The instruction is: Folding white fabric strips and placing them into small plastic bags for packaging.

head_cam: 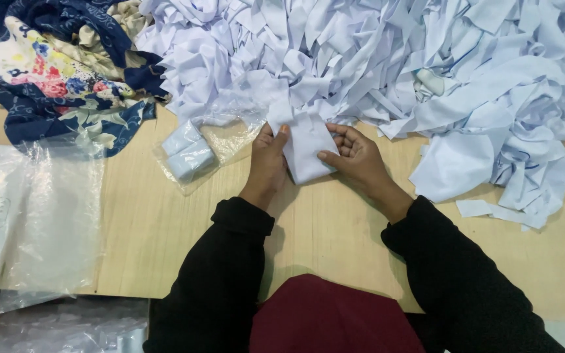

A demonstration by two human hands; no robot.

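Clear plastic bags [47,216] lie at the far left of the pale wooden worktop [165,222], below crumpled floral cloth [53,72]. A clear bag of folded white pieces [191,157] sits beside the left hand [268,160]. Both hands' fingers pinch a folded white fabric piece [305,150], right hand [356,155] opposite, before the heap of white fabric strips [426,65].
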